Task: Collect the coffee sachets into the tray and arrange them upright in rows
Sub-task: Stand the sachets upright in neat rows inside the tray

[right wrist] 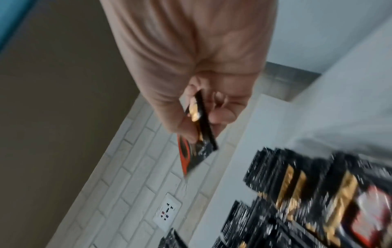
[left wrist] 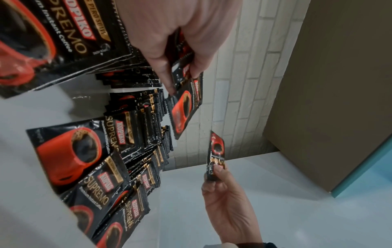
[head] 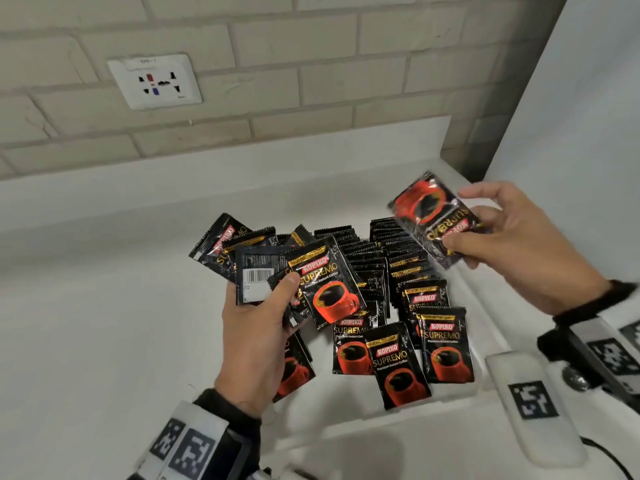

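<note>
My left hand (head: 258, 327) grips a fan of several black Kopiko sachets (head: 277, 268) above the left side of the tray. One of that bunch (left wrist: 184, 107) shows in the left wrist view, pinched by the thumb. My right hand (head: 512, 237) holds a single sachet (head: 433, 220) upside down, above the tray's far right corner; the same sachet (right wrist: 199, 144) is blurred in the right wrist view. Rows of upright sachets (head: 374, 258) stand in the white tray (head: 485, 317). Three sachets (head: 398, 362) lean at the front of the rows.
The tray sits on a white counter (head: 86, 323) against a brick wall with a socket (head: 154, 81). A white panel (head: 571, 98) rises at the right. A white device with a marker (head: 533, 407) lies near the tray's front right.
</note>
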